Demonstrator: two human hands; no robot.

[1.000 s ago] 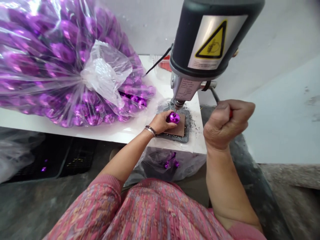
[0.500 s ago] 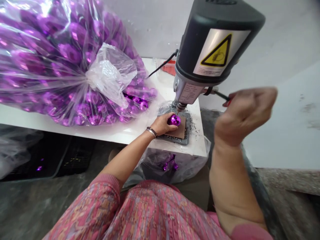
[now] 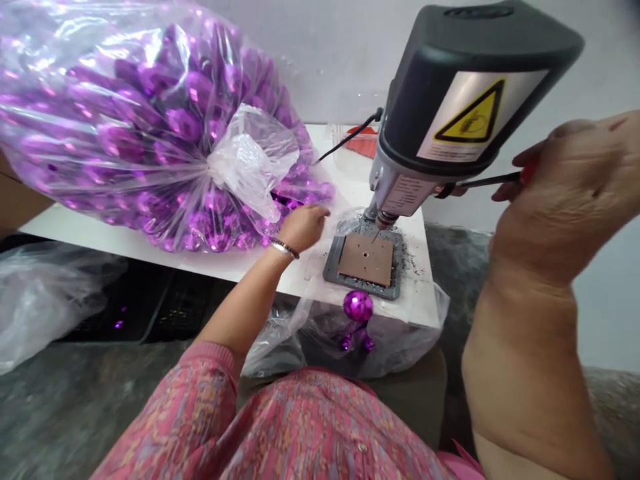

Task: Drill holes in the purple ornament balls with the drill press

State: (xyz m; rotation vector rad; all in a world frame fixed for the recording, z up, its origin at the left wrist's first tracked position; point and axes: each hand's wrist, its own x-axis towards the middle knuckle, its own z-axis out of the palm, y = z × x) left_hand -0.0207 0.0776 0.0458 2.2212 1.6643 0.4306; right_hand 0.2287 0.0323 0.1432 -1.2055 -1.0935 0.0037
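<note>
My left hand [image 3: 303, 228] is over the table beside the bag of shiny purple balls [image 3: 185, 123], its fingers curled; whether anything is inside them is hidden. My right hand [image 3: 560, 180] is wrapped round the red-ended lever [image 3: 493, 179] of the black and grey drill press [image 3: 470, 100]. Under the thin drill bit [image 3: 375, 236] lies a brown square board [image 3: 367, 259] with a small hole, on the grey base [image 3: 336, 277]. A purple ball [image 3: 358, 305] is at the table's front edge, above the clear plastic bag, touching neither hand.
Clear plastic [image 3: 410, 333] hangs at the table's front, with more purple pieces in it. Dark shavings lie round the base. A black cable and a clear box with something red [image 3: 363, 143] are behind. Black crates [image 3: 185, 307] and crumpled plastic [image 3: 45, 293] sit at the lower left.
My left hand has let go of the purple ball and moved left to the big bag. The ball has gone from the board to the front edge. My right hand remains on the lever.
</note>
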